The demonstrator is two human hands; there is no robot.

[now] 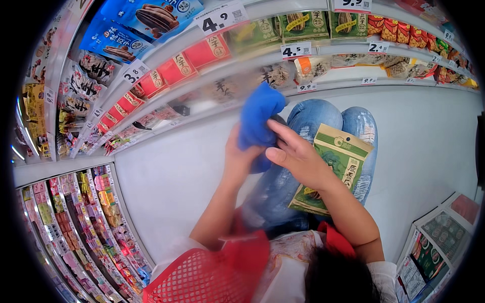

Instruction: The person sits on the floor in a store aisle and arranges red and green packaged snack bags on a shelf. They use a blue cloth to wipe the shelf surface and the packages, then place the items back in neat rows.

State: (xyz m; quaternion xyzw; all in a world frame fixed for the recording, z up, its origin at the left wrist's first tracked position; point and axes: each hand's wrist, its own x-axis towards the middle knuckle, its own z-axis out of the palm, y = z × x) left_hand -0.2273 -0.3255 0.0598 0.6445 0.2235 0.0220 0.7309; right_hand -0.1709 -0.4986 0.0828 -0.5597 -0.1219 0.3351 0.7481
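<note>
My left hand point(246, 155) holds a bunched blue cloth point(261, 117) in front of my knees. Beside it, my right hand point(299, 157) has its thumb and fingers apart, the fingertips at the cloth's edge. Part of the left hand is hidden behind the cloth. On my lap, over the ripped blue jeans point(365, 132), lies a green and tan bag of sunflower seeds point(343, 149). My right forearm crosses over this bag and covers part of it.
Shelves before me hold green seed bags point(303, 26), red seed bags point(176, 70) and blue seed bags point(113, 41). Price tags point(295, 50) line the shelf edges. A rack of small packets point(110, 212) stands at left, a mesh-sided case point(441, 231) at lower right.
</note>
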